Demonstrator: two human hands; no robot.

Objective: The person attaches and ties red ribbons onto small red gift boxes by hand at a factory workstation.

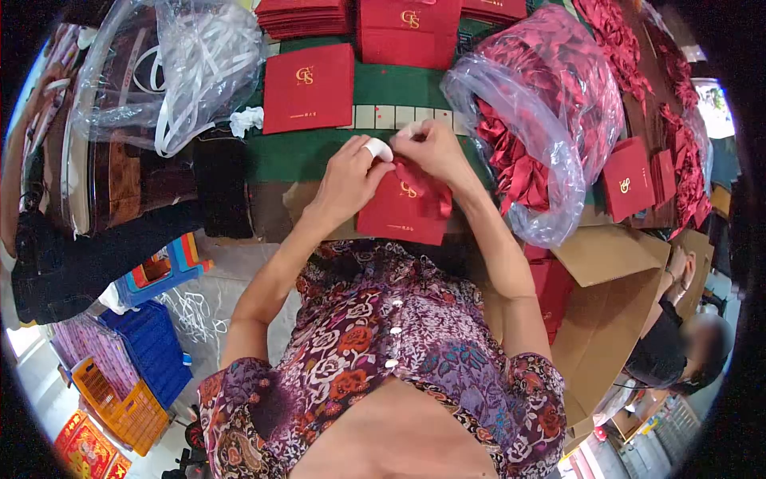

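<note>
Table: green-topped, its near edge against the person's flowered blouse.
Cardboard box: open, below the near right corner of the table.
Bag of red ribbons: clear plastic, toward the table's right edge, with its rolled mouth reaching the near edge.
Bag of white ribbons: clear plastic, at the far left corner.
Stacked red pouches: piled along the far edge.
Lone red pouch: flat, left of centre, gold emblem showing.
Working red pouch: at the middle of the near edge, slightly askew, emblem partly covered by ribbon.
Left hand: thumb and forefinger pinching the red ribbon at the working pouch's top.
Right hand: just beside the left, fingers curled; cannot tell whether anything is gripped.
Red ribbon: over the working pouch's upper part, partly blurred.
White finger cover: on the left forefinger.
</note>
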